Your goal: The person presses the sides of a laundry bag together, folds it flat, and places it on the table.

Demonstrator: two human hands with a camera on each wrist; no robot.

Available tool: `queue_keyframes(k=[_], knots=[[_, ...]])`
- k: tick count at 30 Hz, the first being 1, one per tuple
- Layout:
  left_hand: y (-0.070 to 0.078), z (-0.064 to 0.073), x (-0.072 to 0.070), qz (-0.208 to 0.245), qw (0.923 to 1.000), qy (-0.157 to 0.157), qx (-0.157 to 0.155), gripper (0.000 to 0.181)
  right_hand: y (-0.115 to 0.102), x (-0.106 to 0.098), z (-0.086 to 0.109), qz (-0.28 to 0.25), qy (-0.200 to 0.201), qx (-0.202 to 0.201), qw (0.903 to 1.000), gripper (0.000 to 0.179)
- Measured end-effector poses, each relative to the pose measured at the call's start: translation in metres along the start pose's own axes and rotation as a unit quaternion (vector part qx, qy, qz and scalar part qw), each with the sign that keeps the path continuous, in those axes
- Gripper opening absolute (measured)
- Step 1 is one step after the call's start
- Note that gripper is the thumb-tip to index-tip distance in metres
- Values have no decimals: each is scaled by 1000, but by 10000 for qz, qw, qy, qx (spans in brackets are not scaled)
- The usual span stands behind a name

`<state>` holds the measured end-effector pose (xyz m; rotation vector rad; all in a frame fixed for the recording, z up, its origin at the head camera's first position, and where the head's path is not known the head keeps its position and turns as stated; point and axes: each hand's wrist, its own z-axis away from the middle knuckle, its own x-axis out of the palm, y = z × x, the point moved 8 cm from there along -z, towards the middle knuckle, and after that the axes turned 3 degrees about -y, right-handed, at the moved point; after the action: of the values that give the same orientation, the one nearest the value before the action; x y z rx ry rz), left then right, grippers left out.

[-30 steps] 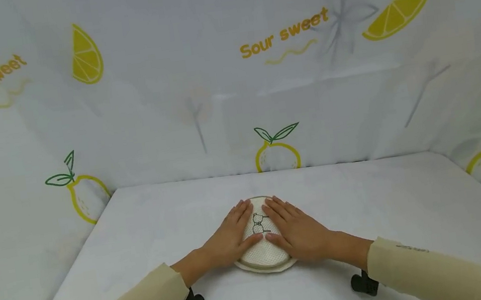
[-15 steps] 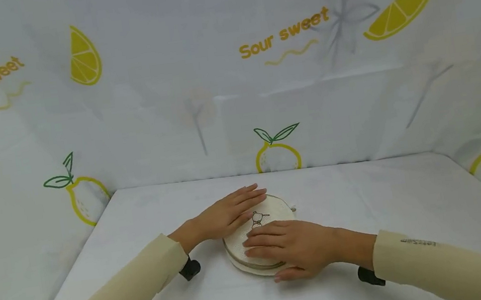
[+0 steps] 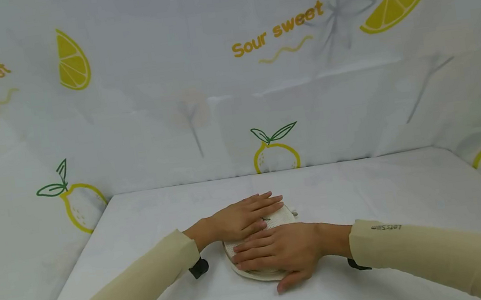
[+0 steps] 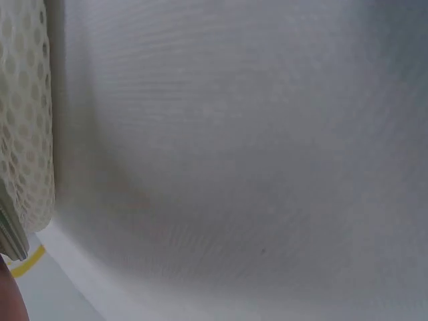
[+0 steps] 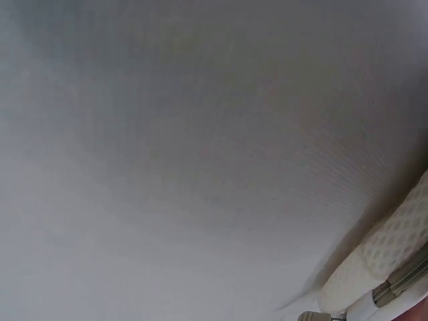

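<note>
A round, off-white mesh zip bag [image 3: 286,216] lies flat on the white table in the head view, mostly covered by both hands. My left hand [image 3: 241,219] rests palm down across its far part, fingers stretched to the right. Nearer to me, my right hand [image 3: 283,250] lies over the bag with straight fingers toward the left and the thumb apart on the near side. Only a bit of the bag's dark line drawing shows between the hands. The left wrist view catches the mesh edge [image 4: 27,127]; in the right wrist view the zip [image 5: 401,275] and its pull [image 5: 314,316] appear.
The table is covered with a white cloth [image 3: 174,204]. Behind it hangs a white curtain [image 3: 142,132] printed with lemons and lettering, which also runs along both sides. Dark wrist cameras [image 3: 199,268] stick out below the sleeves.
Both hands have turned from pointing away from me to lying crosswise over the bag. Lately the left hand slid right and the right hand slid left, covering more of it.
</note>
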<state>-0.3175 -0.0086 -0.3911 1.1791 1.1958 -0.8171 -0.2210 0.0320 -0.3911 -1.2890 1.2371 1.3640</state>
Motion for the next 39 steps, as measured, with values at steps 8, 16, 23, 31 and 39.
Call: queue_keyframes(k=[8,16,23,31,39], knots=[[1,1,7,410,9989,-170,-171,50,-3,7,1,-130,-94,-91,9998,83],[2,-5,10,428,9985,-289,-174,50,-5,10,5,80,-150,-162,9997,85],[-1,-9,12,234,9989,-372,-171,50,-3,10,7,-89,-200,-65,9997,87],[-1,-9,16,137,9988,-445,-133,50,-3,16,7,-100,-192,-9,9998,86],[-6,-5,22,99,9988,-434,-223,50,-3,18,5,127,57,-138,9998,82]])
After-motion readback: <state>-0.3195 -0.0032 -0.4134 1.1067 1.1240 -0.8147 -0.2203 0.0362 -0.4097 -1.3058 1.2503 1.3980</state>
